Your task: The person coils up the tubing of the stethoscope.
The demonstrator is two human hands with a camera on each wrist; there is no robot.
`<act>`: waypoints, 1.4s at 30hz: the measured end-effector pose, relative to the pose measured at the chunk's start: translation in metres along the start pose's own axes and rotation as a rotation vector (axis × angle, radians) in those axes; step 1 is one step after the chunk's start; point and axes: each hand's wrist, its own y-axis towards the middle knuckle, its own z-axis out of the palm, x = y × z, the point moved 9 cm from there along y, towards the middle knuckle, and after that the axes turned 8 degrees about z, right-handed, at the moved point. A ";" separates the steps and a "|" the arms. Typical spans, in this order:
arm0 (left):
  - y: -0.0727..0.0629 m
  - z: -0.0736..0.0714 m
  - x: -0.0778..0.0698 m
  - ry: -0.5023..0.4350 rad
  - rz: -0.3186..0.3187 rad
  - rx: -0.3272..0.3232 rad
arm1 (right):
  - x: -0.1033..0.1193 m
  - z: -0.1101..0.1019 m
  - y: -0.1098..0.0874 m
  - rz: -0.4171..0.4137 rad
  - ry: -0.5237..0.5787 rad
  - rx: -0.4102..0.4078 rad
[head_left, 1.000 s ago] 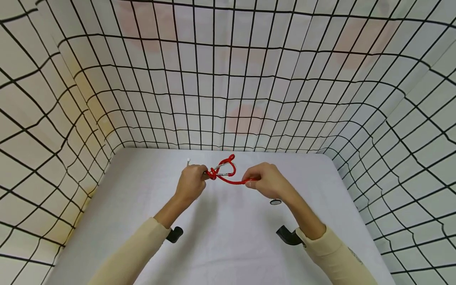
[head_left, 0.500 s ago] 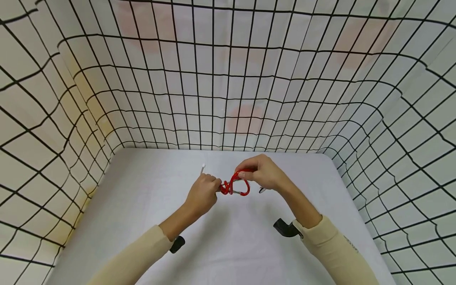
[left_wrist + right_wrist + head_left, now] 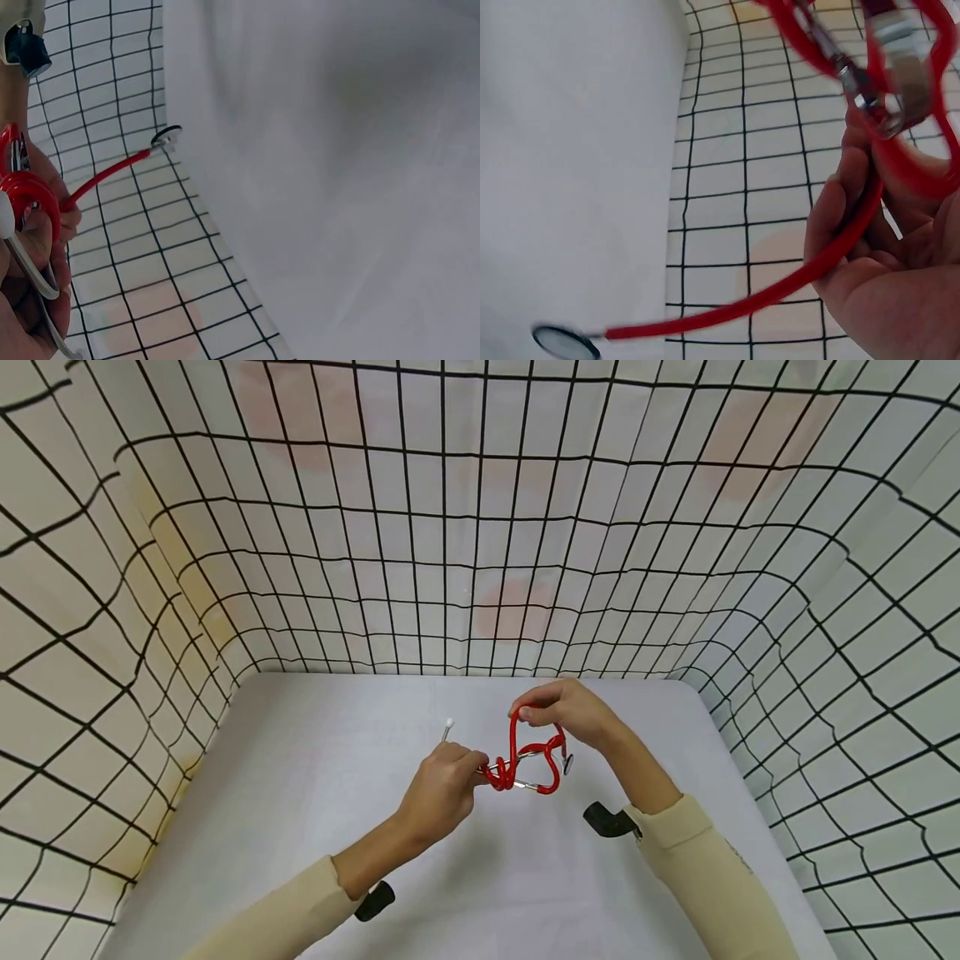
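Note:
A stethoscope with red tubing is held up over the white table between both hands. My left hand grips its metal ear tubes, with red tubing coiled round them just beyond the fingers. One pale ear tip pokes out above that hand; another ear tip shows in the left wrist view. My right hand pinches a raised loop of the tubing between thumb and fingers. From it the free end hangs down to the round chest piece, seen in the right wrist view. The curled left fingers hide part of the metal tubes.
A white cloth-covered table lies below the hands. Black wire grid rises behind it and along both sides, with pale sheeting beyond. Black cameras sit on the wrists by the cream sleeves.
My left hand has moved right and nearer with the ear tubes. The right hand has carried the tubing from the right, up and across the coil, and now holds it as a raised loop.

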 end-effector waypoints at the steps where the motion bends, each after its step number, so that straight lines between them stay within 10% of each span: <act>1: 0.001 0.000 -0.001 -0.011 -0.005 -0.007 | -0.005 0.000 0.002 0.021 0.018 0.011; 18: 0.016 -0.012 0.017 -0.188 -0.118 -0.143 | -0.063 0.037 0.010 0.213 0.370 0.151; 42: 0.006 -0.010 0.086 -0.053 -0.297 -0.159 | -0.031 0.058 -0.010 0.124 0.082 0.086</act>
